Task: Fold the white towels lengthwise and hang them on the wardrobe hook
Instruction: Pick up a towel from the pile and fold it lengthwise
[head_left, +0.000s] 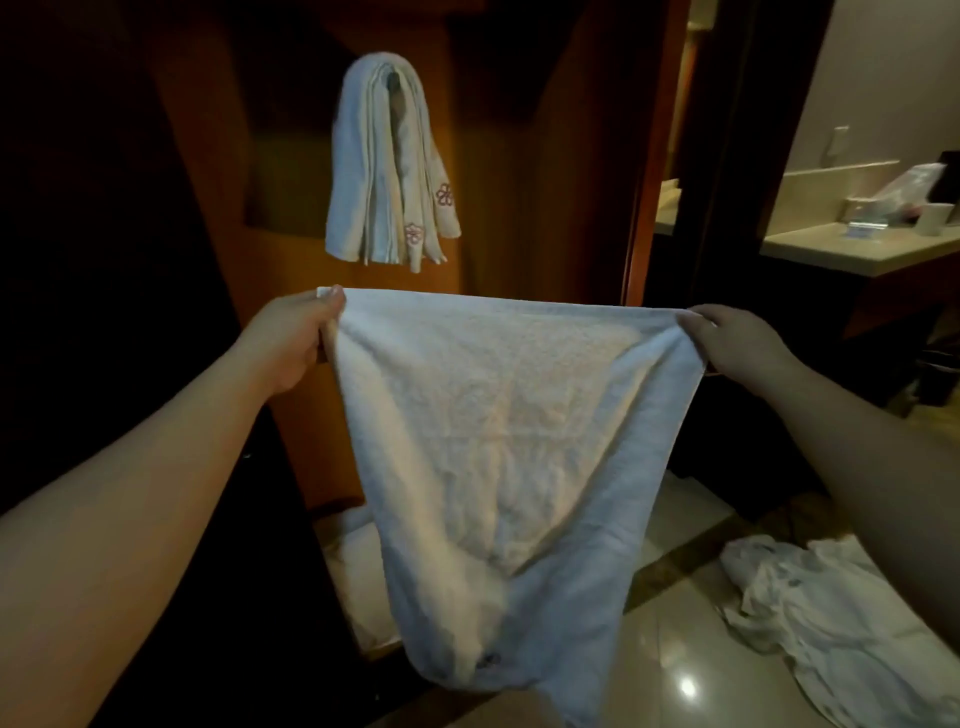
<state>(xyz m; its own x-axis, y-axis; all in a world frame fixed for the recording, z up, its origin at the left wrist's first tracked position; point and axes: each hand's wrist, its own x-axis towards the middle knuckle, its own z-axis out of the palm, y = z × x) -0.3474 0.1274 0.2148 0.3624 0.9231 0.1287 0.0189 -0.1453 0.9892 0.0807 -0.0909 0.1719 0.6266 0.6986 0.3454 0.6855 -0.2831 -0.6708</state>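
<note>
In the head view, the left hand (291, 338) pinches the upper left corner of a white terry-cloth towel (498, 441), thumb on top and fingers curled behind the cloth; the right hand (727, 338) grips the upper right corner with its fingers closed over the bunched edge; between the two hands the top edge is stretched nearly straight, and the rest hangs down in front of the person, narrowing to a loose point near the bottom of the view; above it, a bundle of folded white towels with small pink flower embroidery (389, 166) hangs draped over a hook on the brown wooden wardrobe panel (535, 171), the hook itself hidden by cloth; on the glossy tiled floor (675, 670) at lower right lies a crumpled heap of white cloth (831, 613); at far right, a pale table (841, 254) carries small items too dim to tell apart.
</note>
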